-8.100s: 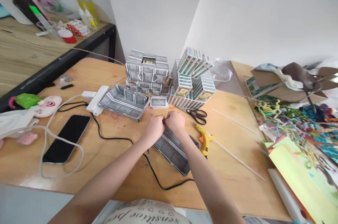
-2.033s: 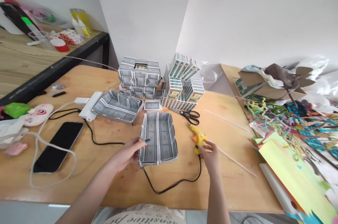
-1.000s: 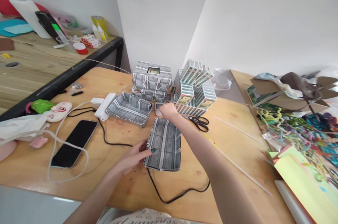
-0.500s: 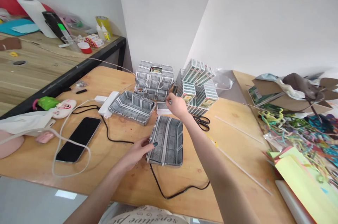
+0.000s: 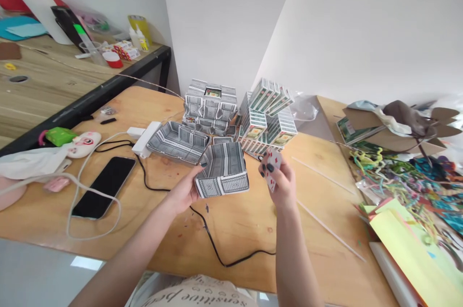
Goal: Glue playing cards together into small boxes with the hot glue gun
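My left hand (image 5: 186, 188) grips the left side of a shallow tray made of grey patterned playing cards (image 5: 226, 167), its near wall tipped toward me. To its right, my right hand (image 5: 284, 179) pinches a playing card (image 5: 272, 169) with red diamonds facing me; whether more cards lie behind it I cannot tell. Behind the held tray rests a second card tray (image 5: 179, 142). Further back stands a larger structure built of cards (image 5: 211, 104). Part of a card stack (image 5: 222, 140) shows behind the held tray's far edge.
Stacked card boxes (image 5: 269, 118) rise at the back right. A phone (image 5: 104, 187), a white power strip (image 5: 147, 140) and white and black cables lie at left. Thin white sticks (image 5: 331, 230), coloured paper (image 5: 401, 244) and a pile of colourful strands (image 5: 408, 176) are at right.
My left hand has lifted and tilted the card tray from the table. My right hand has moved from the card stack to the right and toward me, now with a card in it.
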The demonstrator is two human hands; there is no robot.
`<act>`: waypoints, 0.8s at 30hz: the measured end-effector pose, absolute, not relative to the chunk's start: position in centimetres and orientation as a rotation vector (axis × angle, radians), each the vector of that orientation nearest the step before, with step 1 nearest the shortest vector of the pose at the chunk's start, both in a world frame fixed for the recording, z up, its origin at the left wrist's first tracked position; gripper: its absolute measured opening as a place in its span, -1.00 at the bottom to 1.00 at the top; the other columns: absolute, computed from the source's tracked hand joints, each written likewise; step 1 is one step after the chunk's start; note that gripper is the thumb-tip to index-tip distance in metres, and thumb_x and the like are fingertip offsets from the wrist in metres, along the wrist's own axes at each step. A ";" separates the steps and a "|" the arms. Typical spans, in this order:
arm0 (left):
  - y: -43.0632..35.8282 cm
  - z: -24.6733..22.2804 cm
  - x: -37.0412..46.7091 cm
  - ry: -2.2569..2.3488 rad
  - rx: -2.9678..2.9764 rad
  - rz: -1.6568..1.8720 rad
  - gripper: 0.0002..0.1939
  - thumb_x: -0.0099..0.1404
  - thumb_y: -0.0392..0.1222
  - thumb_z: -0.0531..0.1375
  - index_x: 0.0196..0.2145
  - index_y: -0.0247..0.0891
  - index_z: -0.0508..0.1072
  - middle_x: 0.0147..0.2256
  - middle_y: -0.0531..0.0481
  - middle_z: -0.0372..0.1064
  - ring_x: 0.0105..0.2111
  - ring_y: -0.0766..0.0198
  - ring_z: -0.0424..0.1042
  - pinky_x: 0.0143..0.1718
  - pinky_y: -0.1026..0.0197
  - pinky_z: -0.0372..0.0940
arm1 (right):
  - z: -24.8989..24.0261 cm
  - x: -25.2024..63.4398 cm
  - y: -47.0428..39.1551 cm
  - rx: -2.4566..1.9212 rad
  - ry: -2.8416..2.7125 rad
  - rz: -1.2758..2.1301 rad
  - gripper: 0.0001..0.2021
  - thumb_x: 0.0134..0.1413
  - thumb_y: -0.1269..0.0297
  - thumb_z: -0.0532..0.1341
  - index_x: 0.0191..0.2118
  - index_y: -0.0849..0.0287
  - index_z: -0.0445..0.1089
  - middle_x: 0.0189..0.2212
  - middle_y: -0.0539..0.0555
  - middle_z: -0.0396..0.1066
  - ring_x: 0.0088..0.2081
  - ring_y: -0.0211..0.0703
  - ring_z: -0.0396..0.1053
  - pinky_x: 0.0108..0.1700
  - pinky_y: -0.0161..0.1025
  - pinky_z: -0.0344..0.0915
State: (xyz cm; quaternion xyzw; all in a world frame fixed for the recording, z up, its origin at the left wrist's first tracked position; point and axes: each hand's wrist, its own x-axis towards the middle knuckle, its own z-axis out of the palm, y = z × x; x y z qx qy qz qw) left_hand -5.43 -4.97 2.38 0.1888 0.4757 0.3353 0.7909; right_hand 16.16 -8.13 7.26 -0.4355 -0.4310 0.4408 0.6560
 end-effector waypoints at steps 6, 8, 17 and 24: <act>-5.7 1.1 -4.0 0.982 0.624 0.704 -0.66 0.10 -0.07 0.19 -0.16 -0.25 0.39 -0.28 -0.04 0.45 -0.40 0.28 0.42 -0.53 0.32 0.30 | 3.7 15.3 -12.4 -1.176 -0.619 1.239 -0.71 -0.16 0.11 0.29 -0.47 0.13 0.18 -0.55 -0.12 0.20 -0.58 -0.40 0.10 -0.54 -0.41 0.09; -5.8 0.9 -3.6 0.999 0.688 0.710 -0.60 0.11 -0.04 0.18 -0.09 -0.21 0.35 -0.21 -0.05 0.43 -0.35 0.26 0.42 -0.53 0.33 0.29 | 2.8 14.8 -13.5 -1.236 -0.514 1.225 -0.69 -0.21 0.15 0.33 -0.38 0.09 0.20 -0.48 -0.10 0.30 -0.55 -0.37 0.20 -0.52 -0.40 0.15; -5.8 0.2 -2.2 1.227 0.918 0.903 -0.35 0.09 -0.11 0.18 0.13 -0.15 0.11 -0.11 -0.06 0.33 -0.26 0.26 0.40 -0.44 0.35 0.27 | 2.4 15.1 -15.4 -1.459 -0.393 1.180 -0.55 -0.25 0.10 0.32 -0.18 0.13 0.26 -0.53 -0.01 0.38 -0.56 -0.21 0.33 -0.58 -0.33 0.20; -6.6 -0.7 -1.7 1.256 1.016 1.018 -0.31 0.10 -0.17 0.16 0.17 -0.23 0.02 -0.01 -0.15 0.24 -0.10 0.17 0.33 -0.13 0.19 0.27 | 2.6 14.1 -15.5 -1.602 -0.523 1.108 -0.66 -0.13 0.10 0.23 -0.22 0.12 0.23 -0.69 -0.14 0.22 -0.70 -0.31 0.18 -0.72 -0.39 0.12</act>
